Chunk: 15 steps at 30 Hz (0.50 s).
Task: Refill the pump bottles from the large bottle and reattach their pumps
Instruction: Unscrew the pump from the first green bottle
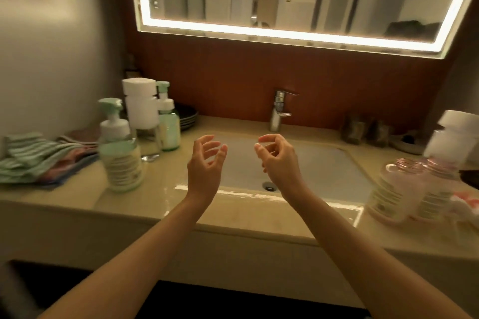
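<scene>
My left hand (pixel 206 163) and my right hand (pixel 278 159) hover over the sink, both holding nothing, fingers loosely curled and apart. On the counter at the left stands a green pump bottle (pixel 120 160) with its pump on. Behind it are a tall bottle with a large white top (pixel 141 109) and a second green pump bottle (pixel 168 124) with its pump on. At the right stand two pink bottles (pixel 386 194) (pixel 435 191) with bare threaded necks and no pumps. A white-topped bottle (pixel 452 137) rises behind them, blurred.
The white sink basin (pixel 324 163) lies under my hands, with a chrome faucet (pixel 278 110) at the back. Folded cloths (pixel 33 158) lie at the far left. Dark plates (pixel 188 115) are stacked near the wall. Small dark containers (pixel 363 129) stand back right. A lit mirror hangs above.
</scene>
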{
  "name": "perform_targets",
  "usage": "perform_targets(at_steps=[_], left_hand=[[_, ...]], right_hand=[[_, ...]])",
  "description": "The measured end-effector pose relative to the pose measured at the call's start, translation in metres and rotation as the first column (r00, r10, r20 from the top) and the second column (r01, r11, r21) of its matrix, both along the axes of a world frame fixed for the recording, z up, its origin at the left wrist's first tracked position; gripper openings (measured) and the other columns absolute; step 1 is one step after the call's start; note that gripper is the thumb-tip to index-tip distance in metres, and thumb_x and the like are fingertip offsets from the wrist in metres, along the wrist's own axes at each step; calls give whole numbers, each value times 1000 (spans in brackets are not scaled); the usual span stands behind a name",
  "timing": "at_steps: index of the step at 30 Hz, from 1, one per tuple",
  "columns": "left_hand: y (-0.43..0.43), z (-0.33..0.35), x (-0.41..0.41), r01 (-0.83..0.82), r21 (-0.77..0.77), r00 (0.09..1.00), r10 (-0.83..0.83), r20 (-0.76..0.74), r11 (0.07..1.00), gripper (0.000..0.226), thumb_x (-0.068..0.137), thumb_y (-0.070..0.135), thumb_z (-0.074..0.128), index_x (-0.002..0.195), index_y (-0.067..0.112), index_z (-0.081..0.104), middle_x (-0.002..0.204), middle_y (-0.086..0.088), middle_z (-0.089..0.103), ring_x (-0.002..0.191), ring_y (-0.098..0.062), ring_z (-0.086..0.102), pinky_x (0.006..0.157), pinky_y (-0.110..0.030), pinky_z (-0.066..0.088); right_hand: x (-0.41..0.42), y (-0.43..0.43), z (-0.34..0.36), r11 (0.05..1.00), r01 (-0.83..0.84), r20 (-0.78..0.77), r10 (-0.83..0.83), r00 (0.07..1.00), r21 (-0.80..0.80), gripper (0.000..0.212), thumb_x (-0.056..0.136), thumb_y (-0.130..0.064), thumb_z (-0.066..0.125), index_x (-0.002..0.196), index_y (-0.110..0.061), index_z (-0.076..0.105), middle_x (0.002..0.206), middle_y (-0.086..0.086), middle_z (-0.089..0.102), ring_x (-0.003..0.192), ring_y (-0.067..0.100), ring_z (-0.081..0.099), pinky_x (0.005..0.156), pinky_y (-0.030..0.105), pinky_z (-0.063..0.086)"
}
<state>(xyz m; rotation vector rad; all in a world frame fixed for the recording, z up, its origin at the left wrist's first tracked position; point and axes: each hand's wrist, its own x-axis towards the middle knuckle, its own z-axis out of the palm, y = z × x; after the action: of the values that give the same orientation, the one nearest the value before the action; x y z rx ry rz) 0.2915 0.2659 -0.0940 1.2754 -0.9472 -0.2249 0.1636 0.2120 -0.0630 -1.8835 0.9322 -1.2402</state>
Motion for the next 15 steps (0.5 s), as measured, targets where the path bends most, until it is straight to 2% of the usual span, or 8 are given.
perform_targets(at_steps=[5, 8, 12, 15], left_hand=[[37, -8, 53, -227, -22, 974, 226, -31, 974, 25, 89, 22, 57, 113, 17, 50, 96, 7, 59, 84, -2, 55, 70, -10, 41], [58, -12, 80, -434, -73, 901, 431, -43, 898, 27, 85, 22, 62, 109, 17, 50, 93, 7, 58, 84, -7, 56, 68, -10, 41], [70, -22, 118, -604, -67, 796, 605, -12, 794, 59, 74, 26, 74, 122, 11, 43, 120, -9, 51, 106, -20, 50, 85, -29, 44], [63, -24, 142, -586, 41, 810, 586, 26, 809, 85, 66, 28, 80, 133, 13, 32, 136, -13, 37, 123, -27, 38, 97, -40, 40]], right_hand=[[64, 16, -5, 982, -183, -36, 185, 982, 45, 15, 90, -23, 56, 104, -17, 55, 88, 6, 61, 75, 14, 56, 66, 25, 50], [98, 24, -4, 965, -253, -49, 256, 965, 61, 16, 90, -25, 56, 104, -17, 56, 90, 9, 62, 78, 17, 58, 70, 30, 52], [137, 36, 1, 937, -341, -36, 345, 938, 79, 18, 90, -26, 57, 104, -15, 56, 89, 11, 62, 75, 17, 56, 68, 32, 52], [159, 41, 5, 919, -383, -28, 387, 922, 90, 18, 89, -26, 57, 104, -15, 56, 88, 7, 62, 74, 15, 57, 67, 30, 50]])
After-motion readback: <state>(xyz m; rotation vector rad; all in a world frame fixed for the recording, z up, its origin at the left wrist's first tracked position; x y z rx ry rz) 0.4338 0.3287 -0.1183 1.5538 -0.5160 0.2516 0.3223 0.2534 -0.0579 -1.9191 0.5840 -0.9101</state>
